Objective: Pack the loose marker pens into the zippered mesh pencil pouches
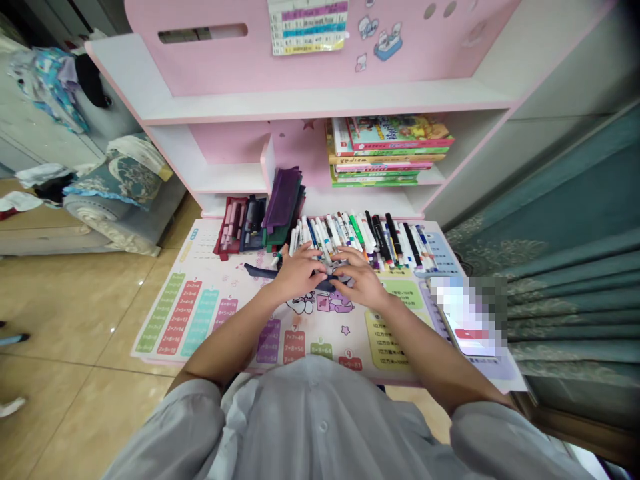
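Observation:
A dark navy zip pencil pouch (260,270) lies low on the desk in front of me, mostly covered by my hands. My left hand (299,273) has its fingers curled onto the pouch's upper edge. From the other side, my right hand (361,277) pinches the pouch near its right end. The fingertips of both hands come close together over the dark fabric. Just beyond them a row of markers (359,230), mostly white with black and green ones, lies side by side.
Red (223,248), navy (254,223) and purple (283,197) pouches stand behind the hands to the left; the first two hold pens. Stacked books (383,160) rest on the shelf. A phone (465,320) lies at the desk's right edge, beside a teal curtain (565,233).

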`<state>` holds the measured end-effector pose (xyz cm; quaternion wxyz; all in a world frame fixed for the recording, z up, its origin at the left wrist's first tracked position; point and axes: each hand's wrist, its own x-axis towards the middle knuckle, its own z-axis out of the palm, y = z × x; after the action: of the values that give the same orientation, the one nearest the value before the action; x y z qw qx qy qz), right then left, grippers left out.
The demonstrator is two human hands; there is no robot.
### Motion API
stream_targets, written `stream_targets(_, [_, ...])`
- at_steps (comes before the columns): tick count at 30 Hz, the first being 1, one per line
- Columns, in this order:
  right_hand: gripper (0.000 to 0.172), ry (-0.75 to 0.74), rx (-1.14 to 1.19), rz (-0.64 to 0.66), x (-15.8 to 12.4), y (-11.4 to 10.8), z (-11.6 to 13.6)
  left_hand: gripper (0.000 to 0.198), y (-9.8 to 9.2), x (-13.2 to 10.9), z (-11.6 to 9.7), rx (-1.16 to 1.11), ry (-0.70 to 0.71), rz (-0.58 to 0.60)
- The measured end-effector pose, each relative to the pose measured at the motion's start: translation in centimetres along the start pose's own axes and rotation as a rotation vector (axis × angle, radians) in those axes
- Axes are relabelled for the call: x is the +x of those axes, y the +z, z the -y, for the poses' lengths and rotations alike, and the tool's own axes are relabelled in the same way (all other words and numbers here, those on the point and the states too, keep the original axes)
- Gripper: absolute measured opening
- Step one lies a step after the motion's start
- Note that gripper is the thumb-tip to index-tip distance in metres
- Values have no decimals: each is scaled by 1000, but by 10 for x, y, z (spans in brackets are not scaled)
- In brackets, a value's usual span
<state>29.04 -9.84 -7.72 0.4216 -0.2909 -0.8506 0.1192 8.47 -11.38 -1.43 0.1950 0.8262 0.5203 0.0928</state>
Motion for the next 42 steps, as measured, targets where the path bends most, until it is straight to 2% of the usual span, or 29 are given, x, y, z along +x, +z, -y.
stream_targets(7, [4, 2, 16, -15, 1, 0, 1, 13, -3, -1, -7, -170, -120, -70])
stream_targets(13, [4, 3, 24, -1, 1, 1, 1, 14, -2, -2, -11, -160, -201, -88])
stream_targets(25, [5, 19, 43, 19, 1, 1, 3, 15, 5, -5, -5, -79, -187, -81])
stream_targets(42, [5, -36, -1, 13, 2, 1, 4, 15, 1, -7, -2, -84, -200, -78])
